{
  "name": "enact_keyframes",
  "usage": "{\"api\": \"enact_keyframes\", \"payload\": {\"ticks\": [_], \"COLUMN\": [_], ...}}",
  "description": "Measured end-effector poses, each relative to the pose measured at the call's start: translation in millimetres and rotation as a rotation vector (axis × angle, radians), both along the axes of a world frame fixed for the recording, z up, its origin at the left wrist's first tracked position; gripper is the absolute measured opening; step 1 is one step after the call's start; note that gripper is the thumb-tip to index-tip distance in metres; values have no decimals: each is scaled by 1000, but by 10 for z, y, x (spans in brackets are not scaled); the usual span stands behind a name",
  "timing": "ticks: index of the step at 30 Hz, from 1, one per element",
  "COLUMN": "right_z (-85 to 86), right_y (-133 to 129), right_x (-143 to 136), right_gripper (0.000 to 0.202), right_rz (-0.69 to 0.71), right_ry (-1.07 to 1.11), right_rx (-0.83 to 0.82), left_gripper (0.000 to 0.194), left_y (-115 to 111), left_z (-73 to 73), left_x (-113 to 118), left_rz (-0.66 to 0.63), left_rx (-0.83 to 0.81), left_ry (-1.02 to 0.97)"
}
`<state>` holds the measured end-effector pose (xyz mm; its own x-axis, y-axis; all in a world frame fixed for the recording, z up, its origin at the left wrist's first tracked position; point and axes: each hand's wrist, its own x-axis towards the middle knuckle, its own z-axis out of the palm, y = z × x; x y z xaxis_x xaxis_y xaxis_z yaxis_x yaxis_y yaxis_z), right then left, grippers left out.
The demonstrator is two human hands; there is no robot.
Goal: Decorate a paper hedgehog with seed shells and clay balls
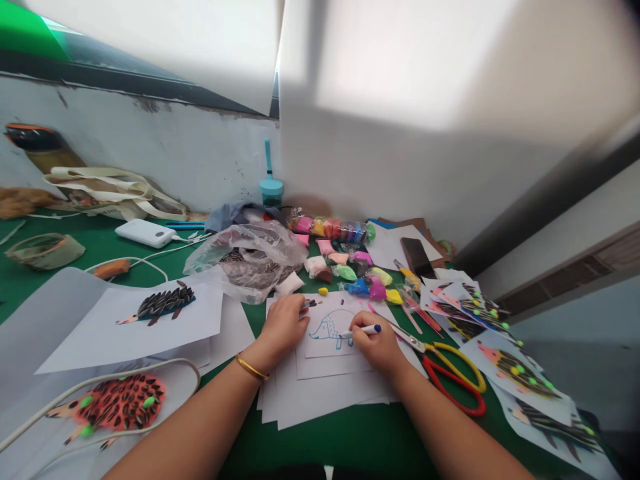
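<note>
My right hand (pixel 374 339) is closed round a white marker (pixel 369 330) with a dark blue end, its tip on the paper. Under it, a small white sheet (pixel 320 365) carries a blue outline drawing of a hedgehog (pixel 331 328), lying on several larger sheets. My left hand (pixel 286 325) rests at the left edge of the drawing, fingers curled round what looks like a blue marker cap, mostly hidden. Just past its fingertips are a few sunflower seeds (pixel 313 303) and a small yellow lump (pixel 323 291).
Scissors (pixel 450 373) with red and yellow handles lie right of my right hand. Behind the paper are coloured clay packets (pixel 345 272) and a plastic bag of seeds (pixel 250 260). Seed-covered hedgehogs (pixel 165 301) lie on both sides. A white cable (pixel 100 378) crosses the left.
</note>
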<state>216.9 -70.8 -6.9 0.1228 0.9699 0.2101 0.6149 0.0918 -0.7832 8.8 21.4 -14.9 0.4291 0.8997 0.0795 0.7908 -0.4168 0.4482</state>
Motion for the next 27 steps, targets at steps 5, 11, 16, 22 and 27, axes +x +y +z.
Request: {"api": "enact_keyframes", "payload": {"ticks": [5, 11, 16, 22, 27], "right_z": [22, 24, 18, 19, 3], "right_y": [-21, -22, -10, -22, -6], "right_x": [27, 39, 30, 44, 30], "right_gripper": [13, 13, 13, 13, 13], "right_rz": [-11, -45, -32, -52, -22], "right_ry": [49, 41, 25, 75, 41], "right_rx": [6, -9, -25, -7, -6], "left_gripper": [10, 10, 9, 10, 10], "left_y": [1, -3, -10, -9, -4], "left_z": [-12, -4, 7, 2, 5], "left_x": [-1, -2, -2, 1, 3], "left_rz": [1, -2, 0, 2, 5], "left_rx": [7, 9, 1, -4, -16], "left_ry": [-1, 1, 1, -5, -4]}}
